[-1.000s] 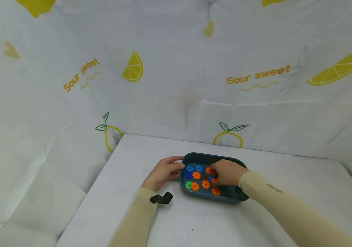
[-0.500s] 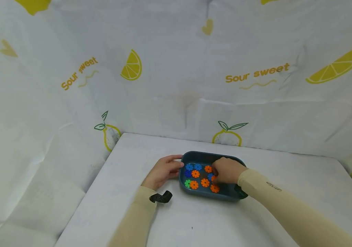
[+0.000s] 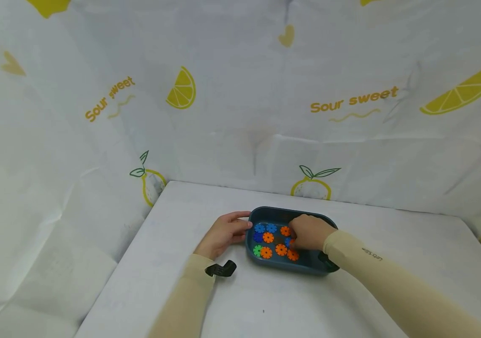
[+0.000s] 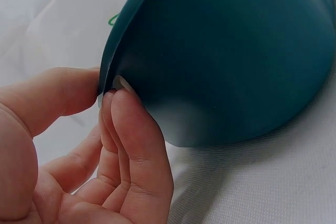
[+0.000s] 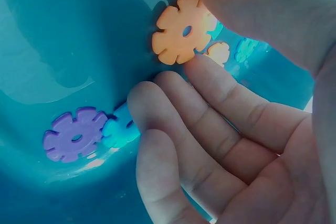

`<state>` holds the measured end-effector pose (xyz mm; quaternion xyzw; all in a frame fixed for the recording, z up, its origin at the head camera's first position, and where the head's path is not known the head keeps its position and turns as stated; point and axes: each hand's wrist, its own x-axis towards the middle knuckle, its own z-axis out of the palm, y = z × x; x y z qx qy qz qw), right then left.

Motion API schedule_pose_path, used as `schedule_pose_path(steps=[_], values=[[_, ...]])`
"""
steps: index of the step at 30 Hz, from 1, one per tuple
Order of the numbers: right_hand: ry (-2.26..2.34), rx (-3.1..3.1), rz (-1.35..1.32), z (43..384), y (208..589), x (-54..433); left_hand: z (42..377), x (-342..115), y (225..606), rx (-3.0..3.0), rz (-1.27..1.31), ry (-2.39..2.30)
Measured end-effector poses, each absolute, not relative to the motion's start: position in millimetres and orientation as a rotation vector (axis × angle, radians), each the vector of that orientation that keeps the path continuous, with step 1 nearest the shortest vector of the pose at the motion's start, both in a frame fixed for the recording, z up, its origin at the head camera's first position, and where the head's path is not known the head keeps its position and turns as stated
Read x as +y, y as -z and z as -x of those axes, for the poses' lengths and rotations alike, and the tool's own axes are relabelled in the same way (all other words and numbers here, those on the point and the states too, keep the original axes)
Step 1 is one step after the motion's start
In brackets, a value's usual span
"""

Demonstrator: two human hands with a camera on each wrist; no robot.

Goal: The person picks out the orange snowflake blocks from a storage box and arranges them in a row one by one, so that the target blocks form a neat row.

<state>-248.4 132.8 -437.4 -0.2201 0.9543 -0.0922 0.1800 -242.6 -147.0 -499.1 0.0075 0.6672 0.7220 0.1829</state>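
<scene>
A dark teal oblong tray stands on the table, with slotted, flower-shaped plastic building discs lying in it. At its left end, my left hand pinches the rim between thumb and fingers; the left wrist view shows the tray's wall close up. My right hand reaches down inside, toward the right half. Seen from the right wrist, thumb and index finger pinch an orange disc by its edge. The other fingers curl loosely near a blue disc and a purple disc.
Orange discs, blue discs and a green disc lie in the tray's left and middle. A white cloth covers the table. Behind it hangs a white, lemon-printed sheet.
An orange disc by the tray's near wall has shifted slightly back toward the other discs. The right hand has moved only a little; the left hand keeps its place on the rim.
</scene>
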Motion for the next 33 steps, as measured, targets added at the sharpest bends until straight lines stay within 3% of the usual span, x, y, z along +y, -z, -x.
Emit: schedule_pose_path(steps=[33], values=[[0.226, 2.7, 0.633, 250.6, 434.0, 137.6, 242.4, -147.3, 496.0, 1.838, -0.019, -2.051]])
